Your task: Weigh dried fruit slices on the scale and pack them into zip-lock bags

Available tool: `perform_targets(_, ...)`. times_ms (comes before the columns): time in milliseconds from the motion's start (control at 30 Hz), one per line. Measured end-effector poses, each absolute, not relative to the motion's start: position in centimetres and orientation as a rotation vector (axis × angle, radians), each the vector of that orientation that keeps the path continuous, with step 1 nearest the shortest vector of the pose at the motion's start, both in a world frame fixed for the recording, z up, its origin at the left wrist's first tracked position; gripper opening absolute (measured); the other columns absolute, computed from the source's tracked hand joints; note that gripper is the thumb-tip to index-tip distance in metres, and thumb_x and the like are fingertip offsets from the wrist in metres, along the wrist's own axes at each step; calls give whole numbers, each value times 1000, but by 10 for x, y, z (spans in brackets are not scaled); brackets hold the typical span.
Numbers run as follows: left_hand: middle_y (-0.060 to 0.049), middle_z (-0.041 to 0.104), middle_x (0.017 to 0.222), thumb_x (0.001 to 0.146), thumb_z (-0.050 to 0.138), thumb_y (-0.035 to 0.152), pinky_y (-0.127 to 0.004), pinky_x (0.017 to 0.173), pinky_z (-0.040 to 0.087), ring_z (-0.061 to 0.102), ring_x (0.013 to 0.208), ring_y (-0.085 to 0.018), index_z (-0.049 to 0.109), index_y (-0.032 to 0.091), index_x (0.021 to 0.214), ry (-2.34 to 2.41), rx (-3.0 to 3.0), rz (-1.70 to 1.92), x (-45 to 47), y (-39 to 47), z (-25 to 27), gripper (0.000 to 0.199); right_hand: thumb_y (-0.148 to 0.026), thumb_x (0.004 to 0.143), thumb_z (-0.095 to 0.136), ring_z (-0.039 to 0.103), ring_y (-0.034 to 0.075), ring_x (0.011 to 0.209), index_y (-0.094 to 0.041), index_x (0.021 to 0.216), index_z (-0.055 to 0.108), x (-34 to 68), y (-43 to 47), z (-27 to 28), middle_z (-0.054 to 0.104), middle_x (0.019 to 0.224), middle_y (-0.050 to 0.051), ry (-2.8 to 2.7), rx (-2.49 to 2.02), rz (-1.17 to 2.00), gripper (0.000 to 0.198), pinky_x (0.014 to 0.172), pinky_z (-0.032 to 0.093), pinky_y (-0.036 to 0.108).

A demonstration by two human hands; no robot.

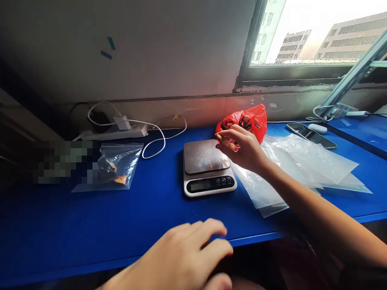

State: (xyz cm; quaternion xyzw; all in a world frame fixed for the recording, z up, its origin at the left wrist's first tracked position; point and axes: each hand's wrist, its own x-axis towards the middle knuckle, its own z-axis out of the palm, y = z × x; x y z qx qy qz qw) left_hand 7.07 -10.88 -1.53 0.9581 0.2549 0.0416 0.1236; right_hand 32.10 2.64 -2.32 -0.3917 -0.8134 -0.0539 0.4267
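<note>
My right hand (243,145) reaches over the right edge of the kitchen scale (207,159), fingers closed on a small, rough brown dried piece (229,143); its exact kind I cannot make out. Just behind that hand, a red plastic bag (259,117) stands open with dark brown pieces inside. The scale's metal plate is bare, and its display seems to show zero. Low in front, near the table's edge, my left hand (187,253) hovers with bent fingers apart and nothing in them.
A clear zip bag (130,161) with brown pieces lies left on the blue table (145,217). Flat plastic bags (290,169) are spread at right, near a phone (311,136) and a white case (317,128). A power strip (99,133) with a white cable sits against the wall.
</note>
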Motion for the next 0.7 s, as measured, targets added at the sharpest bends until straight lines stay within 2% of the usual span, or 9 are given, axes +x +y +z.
perform_targets(67,-11,54,135,93,52,28,-37,81,59,65,103,-25,59,21,115,737,2791,-15,106,-90,-5,25,-28,88,59,57,15,81,-20,101,64,324,30,-27,60,91,5,-2011,-996,-106,16,75,48,30)
perform_targets(133,-21,38,148,93,49,29,-44,71,60,67,98,-30,54,18,122,789,2805,-128,128,-77,-7,31,-27,89,58,57,16,84,-21,105,64,326,32,-30,60,93,5,-2017,-1001,-76,17,79,49,31)
perform_targets(200,-27,26,153,93,48,33,-46,64,60,69,91,-33,47,16,133,794,2830,-180,138,-70,-14,42,-25,90,57,58,16,87,-23,109,63,326,33,-32,60,95,6,-2006,-1001,-52,20,81,50,32)
perform_targets(333,-34,16,152,89,55,40,-47,61,60,69,90,-37,37,15,143,752,2808,-211,140,-65,-24,62,-23,89,59,59,15,85,-22,116,60,324,31,-30,60,96,6,-2008,-1028,-5,26,76,51,29)
perform_targets(500,-37,18,149,85,60,49,-43,58,60,69,91,-39,35,14,145,762,2774,-244,141,-62,-28,74,-23,90,59,60,15,80,-25,119,58,318,24,-23,61,92,4,-2015,-982,25,30,74,53,30)
perform_targets(700,-34,29,146,86,56,54,-36,43,57,71,67,-31,38,16,145,734,2832,-146,142,-62,-41,73,-20,89,60,60,18,86,-27,125,54,313,19,-24,64,95,5,-2144,-1032,34,38,78,53,35)
